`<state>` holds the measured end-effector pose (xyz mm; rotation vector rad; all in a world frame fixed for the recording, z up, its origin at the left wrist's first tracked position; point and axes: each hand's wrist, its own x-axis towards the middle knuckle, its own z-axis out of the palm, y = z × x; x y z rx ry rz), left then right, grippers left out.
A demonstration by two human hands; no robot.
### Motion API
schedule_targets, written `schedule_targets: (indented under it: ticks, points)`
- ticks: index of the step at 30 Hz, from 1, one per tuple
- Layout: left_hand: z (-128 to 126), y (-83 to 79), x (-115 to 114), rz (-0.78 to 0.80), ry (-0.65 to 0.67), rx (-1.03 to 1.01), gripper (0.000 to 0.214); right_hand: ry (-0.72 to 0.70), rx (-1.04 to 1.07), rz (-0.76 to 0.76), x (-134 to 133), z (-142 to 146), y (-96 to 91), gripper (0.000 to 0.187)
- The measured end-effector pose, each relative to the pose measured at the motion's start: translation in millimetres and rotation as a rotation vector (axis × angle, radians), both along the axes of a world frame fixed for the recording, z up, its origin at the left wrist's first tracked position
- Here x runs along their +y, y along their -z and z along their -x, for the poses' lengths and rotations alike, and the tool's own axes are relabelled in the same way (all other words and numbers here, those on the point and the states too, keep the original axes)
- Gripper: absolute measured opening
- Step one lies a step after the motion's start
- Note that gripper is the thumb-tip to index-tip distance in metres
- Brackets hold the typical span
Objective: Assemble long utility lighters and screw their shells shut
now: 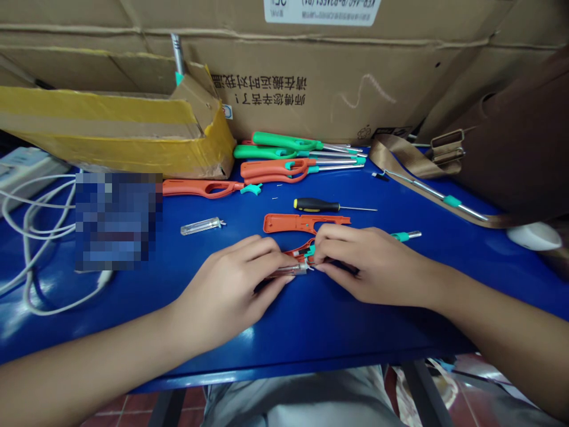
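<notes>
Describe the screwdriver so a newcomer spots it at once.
On the blue table, find the orange half-shell just beyond the right hand. The screwdriver lies behind it, thin shaft pointing right. Its black handle with yellow marks sets it apart from the orange lighters farther back.

A blue tabletop [355, 332] (glossy under the light) above red floor tiles [133, 409].
</notes>
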<state>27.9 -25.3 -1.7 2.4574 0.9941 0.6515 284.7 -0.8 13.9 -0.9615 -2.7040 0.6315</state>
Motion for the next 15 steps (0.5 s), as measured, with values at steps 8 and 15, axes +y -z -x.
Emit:
schedule_targets:
  ticks: [8,15]
  points:
    - [0.9,0.1,-1.6,0.004,0.0,-0.002,0.019,0.01,-0.011,-0.004,-0.7,1.4,-1.4,0.016]
    - [0.5,0.6,-0.5,0.004,0.013,-0.015,0.02,-0.01,-0.021,-0.046,-1.5,0.0,0.6,0.019]
